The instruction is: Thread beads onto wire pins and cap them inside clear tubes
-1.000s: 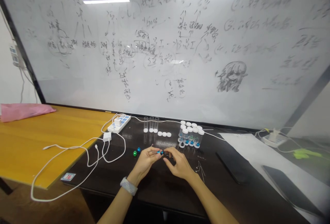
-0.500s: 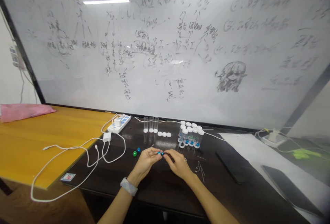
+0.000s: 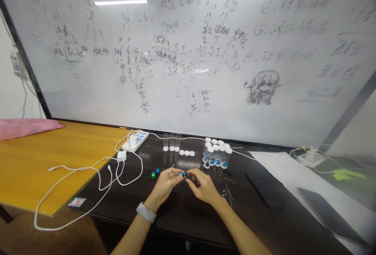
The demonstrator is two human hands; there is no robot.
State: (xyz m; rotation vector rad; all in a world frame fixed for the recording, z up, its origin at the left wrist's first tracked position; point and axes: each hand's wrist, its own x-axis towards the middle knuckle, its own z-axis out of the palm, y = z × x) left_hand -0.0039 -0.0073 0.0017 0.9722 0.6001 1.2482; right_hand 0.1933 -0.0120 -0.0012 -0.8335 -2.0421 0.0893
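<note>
Blue, round and glossy, a bead (image 3: 184, 174) sits pinched by the left hand (image 3: 166, 181), right hand's grip (image 3: 203, 187) unclear.

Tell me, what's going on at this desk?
A person is working with both bare hands on a small shiny blue piece. The left hand pinches it, and the right hand is at its other side; whether that one grips is too small to tell. To the left lie a green ball and a blue ball. Farther back are three clear tubes, three white caps and a cluster of capped tubes with coloured pieces inside.
</note>
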